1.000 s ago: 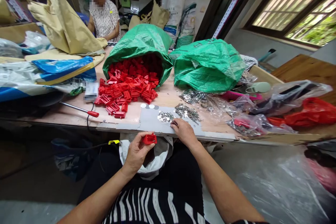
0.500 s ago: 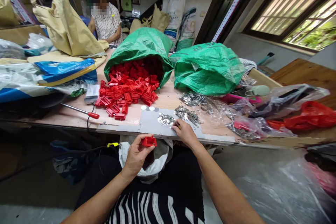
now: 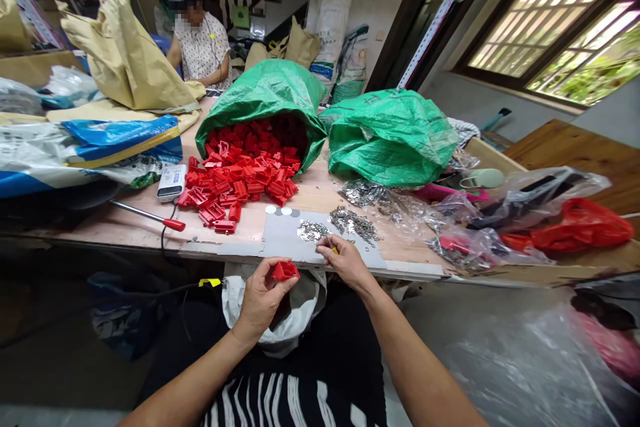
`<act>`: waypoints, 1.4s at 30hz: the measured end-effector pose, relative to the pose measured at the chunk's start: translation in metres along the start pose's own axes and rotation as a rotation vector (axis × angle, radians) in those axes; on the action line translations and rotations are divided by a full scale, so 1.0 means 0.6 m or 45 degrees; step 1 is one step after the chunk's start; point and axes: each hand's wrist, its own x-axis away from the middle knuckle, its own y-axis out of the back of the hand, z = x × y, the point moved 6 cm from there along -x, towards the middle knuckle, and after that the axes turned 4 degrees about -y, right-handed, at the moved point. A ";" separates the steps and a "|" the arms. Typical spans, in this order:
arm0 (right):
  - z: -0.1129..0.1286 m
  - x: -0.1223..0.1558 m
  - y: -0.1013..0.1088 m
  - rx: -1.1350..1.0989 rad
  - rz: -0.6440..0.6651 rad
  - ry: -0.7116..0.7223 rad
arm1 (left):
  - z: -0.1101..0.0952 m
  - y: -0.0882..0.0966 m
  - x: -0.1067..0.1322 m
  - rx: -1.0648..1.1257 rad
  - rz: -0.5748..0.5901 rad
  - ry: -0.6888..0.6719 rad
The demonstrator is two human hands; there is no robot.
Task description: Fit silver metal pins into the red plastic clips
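Between the thumb and fingers of my left hand (image 3: 263,293) is a small red plastic housing (image 3: 285,271), its hollow side facing up. It is held just off the table's front edge, above a white sack (image 3: 287,340) at my lap. My right hand (image 3: 345,261) is closed in a pinch over the grey mat (image 3: 285,247), on a small tool with a yellow part (image 3: 335,250); its kind is mostly hidden by the fingers. Right by those fingertips lies a pile of small shiny metal pieces (image 3: 313,231), with a second, darker metal pile (image 3: 353,223) behind it.
A green sack (image 3: 270,83) spills many red housings (image 3: 235,180) onto the table. Another green sack (image 3: 393,137) stands to its right. A red-tipped metal rod (image 3: 150,215) lies left, plastic bags (image 3: 470,240) right. Across the table sits a person (image 3: 200,47).
My right hand has shifted slightly left along the mat's front, and the yellow part in it shows more. My left hand still holds the red housing, now tilted a little. The view has shifted slightly.
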 end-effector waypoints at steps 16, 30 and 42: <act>0.014 0.053 -0.069 -0.096 -0.111 0.127 | -0.009 -0.010 0.002 -0.123 0.052 -0.137; 0.003 0.054 -0.070 -0.171 -0.240 0.133 | -0.002 -0.016 -0.003 -0.085 -0.016 -0.118; 0.031 0.070 -0.065 0.109 -0.239 0.139 | -0.038 -0.011 -0.003 -0.439 0.032 -0.427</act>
